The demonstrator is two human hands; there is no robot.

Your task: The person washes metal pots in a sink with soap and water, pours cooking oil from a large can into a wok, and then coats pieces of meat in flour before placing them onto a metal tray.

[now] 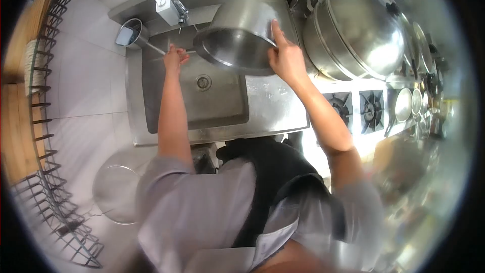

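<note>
My right hand grips the rim of a large steel pot, thumb at the edge and a finger along the outer wall. The pot is tilted, its dark opening toward me, over the right back part of the steel sink. Over the sink's left back part, my left hand is open, fingers slightly bent and apart. It is just in front of the faucet, beside the tip of a thin metal handle that runs to a small metal container. Contact with the handle is unclear.
A white pump bottle stands behind the sink. To the right are a large domed steel pot, gas burners and smaller pans. A wire rack lines the left side, and a round metal lid or basin sits lower left.
</note>
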